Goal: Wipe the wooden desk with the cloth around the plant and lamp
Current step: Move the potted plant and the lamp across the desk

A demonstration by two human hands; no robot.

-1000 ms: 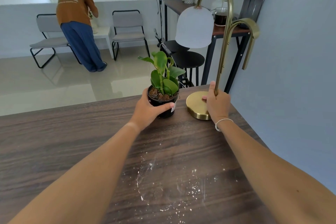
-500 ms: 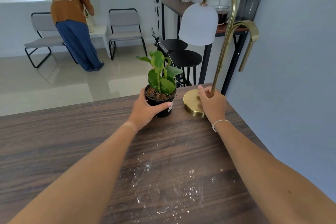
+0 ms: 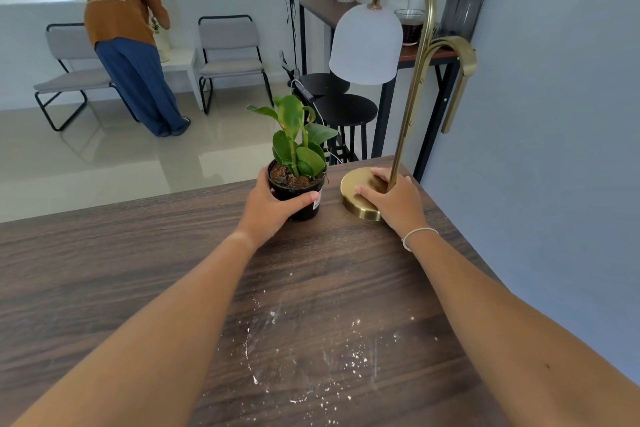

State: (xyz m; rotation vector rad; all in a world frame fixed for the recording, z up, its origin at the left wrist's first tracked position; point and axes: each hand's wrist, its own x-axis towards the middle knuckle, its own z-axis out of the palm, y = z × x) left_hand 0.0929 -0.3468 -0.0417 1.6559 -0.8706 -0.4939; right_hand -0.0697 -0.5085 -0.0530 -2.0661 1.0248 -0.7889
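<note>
Desk (image 3: 104, 288) dust (image 3: 311, 357) lay nearer you than both hands: left hand (image 3: 270, 208) gripped pot (image 3: 301, 199), right hand (image 3: 398, 201) pressed lamp base (image 3: 351, 184) (no cloth seen).

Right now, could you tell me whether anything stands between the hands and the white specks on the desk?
Nothing visible does. The left hand grips the plant pot, the right hand rests on the lamp base, and the white specks lie on bare desk nearer the person. No cloth shows.

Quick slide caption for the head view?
Left hand grips the plant pot, right hand rests on the lamp base; white specks dot the desk.
</note>
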